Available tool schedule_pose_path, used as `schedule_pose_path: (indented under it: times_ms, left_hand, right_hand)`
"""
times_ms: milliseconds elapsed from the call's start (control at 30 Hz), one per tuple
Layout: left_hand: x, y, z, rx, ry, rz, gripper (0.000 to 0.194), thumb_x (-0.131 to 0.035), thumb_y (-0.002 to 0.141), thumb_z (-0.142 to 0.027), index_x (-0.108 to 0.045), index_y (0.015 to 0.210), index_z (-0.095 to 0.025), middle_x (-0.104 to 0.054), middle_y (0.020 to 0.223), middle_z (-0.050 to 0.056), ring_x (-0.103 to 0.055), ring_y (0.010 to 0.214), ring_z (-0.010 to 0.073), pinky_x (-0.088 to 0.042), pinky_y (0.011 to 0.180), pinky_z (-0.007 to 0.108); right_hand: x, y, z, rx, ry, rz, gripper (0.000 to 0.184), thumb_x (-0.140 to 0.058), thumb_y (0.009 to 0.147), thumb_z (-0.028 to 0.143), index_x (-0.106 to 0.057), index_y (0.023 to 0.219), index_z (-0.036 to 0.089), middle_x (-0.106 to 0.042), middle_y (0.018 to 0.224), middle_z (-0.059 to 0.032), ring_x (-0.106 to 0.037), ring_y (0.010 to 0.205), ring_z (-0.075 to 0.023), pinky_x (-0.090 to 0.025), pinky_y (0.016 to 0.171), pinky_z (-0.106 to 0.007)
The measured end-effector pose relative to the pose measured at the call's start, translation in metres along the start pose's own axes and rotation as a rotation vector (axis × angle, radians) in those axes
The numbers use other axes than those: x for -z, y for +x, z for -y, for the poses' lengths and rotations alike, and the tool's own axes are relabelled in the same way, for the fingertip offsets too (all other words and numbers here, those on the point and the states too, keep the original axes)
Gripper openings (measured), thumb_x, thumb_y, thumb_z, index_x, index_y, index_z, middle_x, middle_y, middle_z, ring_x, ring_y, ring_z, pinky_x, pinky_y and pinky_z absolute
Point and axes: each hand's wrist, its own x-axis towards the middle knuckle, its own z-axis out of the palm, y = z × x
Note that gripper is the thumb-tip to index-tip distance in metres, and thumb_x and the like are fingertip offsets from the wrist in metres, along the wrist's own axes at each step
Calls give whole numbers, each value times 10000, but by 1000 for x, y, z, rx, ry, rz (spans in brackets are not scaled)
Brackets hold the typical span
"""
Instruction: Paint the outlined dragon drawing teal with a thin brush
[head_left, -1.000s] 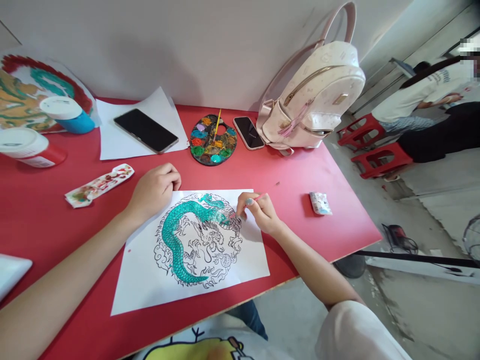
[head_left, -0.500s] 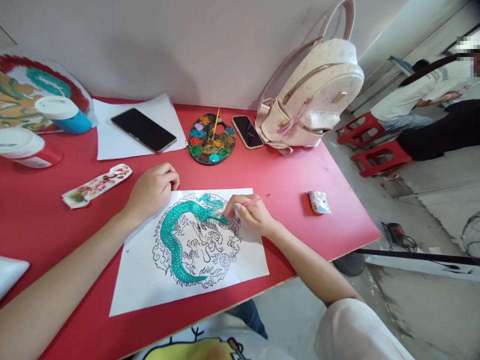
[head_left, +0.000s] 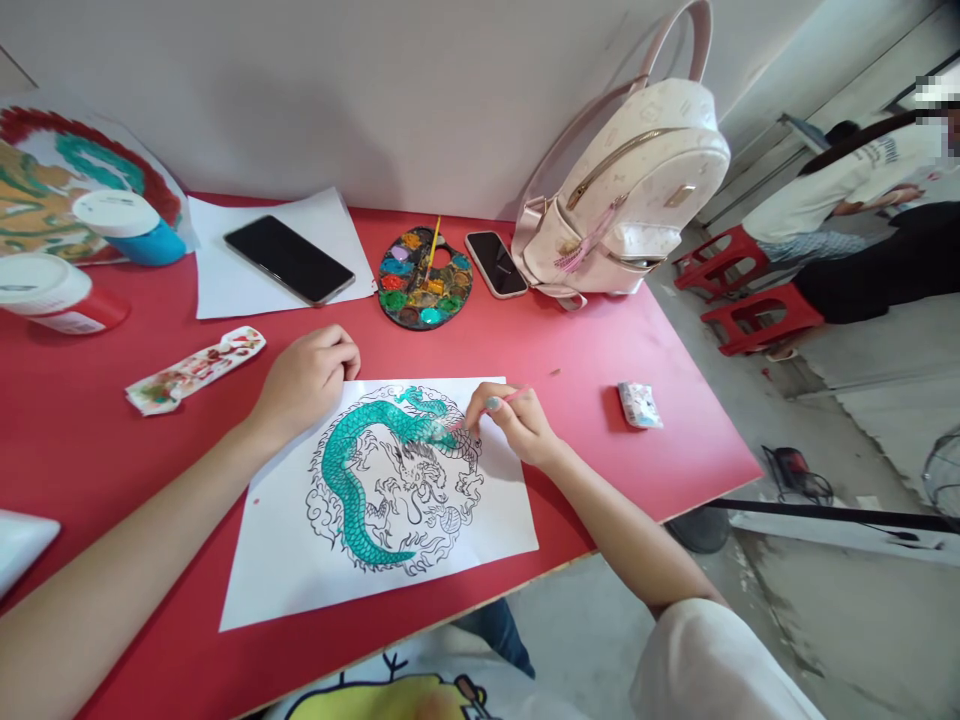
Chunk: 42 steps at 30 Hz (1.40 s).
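Note:
My right hand (head_left: 519,425) is closed around a thin pink paintbrush (head_left: 517,395). Its tip, slightly blurred, points down at the dragon's body on a white sheet (head_left: 277,570). The printed dragon (head_left: 341,470) is painted teal along most of its long curve; the head, claws, clouds and a scaly stretch at the right stay black line on white. My left hand (head_left: 311,375) rests on the table at the sheet's upper left edge with its fingers curled in. Nothing shows between them. Beyond the sheet lies a round paint palette (head_left: 411,285) with several colours and a yellow brush (head_left: 433,250) on it.
At the back are a black phone (head_left: 289,260) on blank paper (head_left: 217,285), a smaller phone (head_left: 496,265) and a pale backpack (head_left: 630,200). Blue (head_left: 150,240) and red (head_left: 97,305) paint bottles stand left, near a stained tissue (head_left: 195,370). A small packet (head_left: 640,405) lies right. People sit beyond.
My right hand has shifted a little to the right, drawing the paintbrush along the dragon's body. My left hand stays in place.

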Motion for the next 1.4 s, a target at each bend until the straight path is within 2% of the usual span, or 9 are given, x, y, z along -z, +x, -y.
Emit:
schedule_pose_path:
  times_ms: [100,233,367,533,700,833,1000,1167,1400]
  left_hand:
    - [0,0,-1,2,-7,3,260,-423,901,-68,-504,727,-244,-661,956,87,-604,896,252,-406,802,427]
    - [0,-1,-1,1,-19,-6,260,-435,904,-66,-505,726,-243,-661,952,82,-597,893,250,-404,810,423]
    - [0,-1,-1,9,-18,-6,272,-441,908,-59,-510,720,-243,-663,951,79,-598,895,251,-399,802,417]
    - [1,0,-2,19,-11,13,284,-449,914,-40,-506,722,-241,-662,960,73,-593,901,242,-392,803,410]
    - [-3,-2,-1,-14,-6,-36,296,-416,957,-43,-502,743,-228,-651,973,66,-566,903,219,-385,809,407]
    - [-4,-3,-1,-10,1,-43,289,-417,950,-44,-499,742,-227,-653,967,59,-563,895,213,-387,811,409]
    - [1,-1,-2,-1,-11,-1,269,-436,909,-62,-511,721,-240,-658,951,73,-597,886,241,-401,791,414]
    - [1,0,-1,6,-15,-2,260,-445,901,-75,-510,721,-251,-658,948,76,-613,897,262,-408,792,418]
    - [1,0,-1,0,-12,2,264,-433,903,-74,-504,721,-251,-659,951,79,-601,893,258,-413,802,417]
  right_hand:
    - [-1,1,0,2,-28,5,746,-410,1202,787,-780,890,219,-761,748,-53,-760,673,-192,-610,683,-322]
    - [-1,1,0,7,35,-66,751,-413,1231,720,-710,754,223,-627,598,12,-606,487,-138,-536,588,-300]
    - [1,2,0,27,35,-25,699,-460,1206,754,-780,896,216,-766,743,-43,-778,677,-187,-622,699,-313]
    - [3,0,-1,-22,-15,-44,787,-386,1215,767,-713,749,225,-653,611,-6,-647,530,-158,-582,647,-314]
    - [3,1,0,-10,0,-11,736,-430,1201,777,-766,856,220,-766,727,-48,-754,662,-185,-622,715,-321]
    - [3,2,0,-55,29,-53,779,-412,1202,781,-672,714,232,-622,591,5,-584,479,-141,-547,586,-309]
    - [5,3,-1,-11,60,-9,698,-464,1206,746,-774,879,213,-777,748,-56,-761,678,-191,-630,714,-325]
    - [6,2,-2,-60,33,-42,776,-423,1202,776,-678,718,225,-615,587,9,-598,491,-144,-557,611,-306]
    - [5,3,-1,6,-11,66,729,-417,1211,759,-760,860,220,-769,740,-52,-765,690,-193,-623,723,-326]
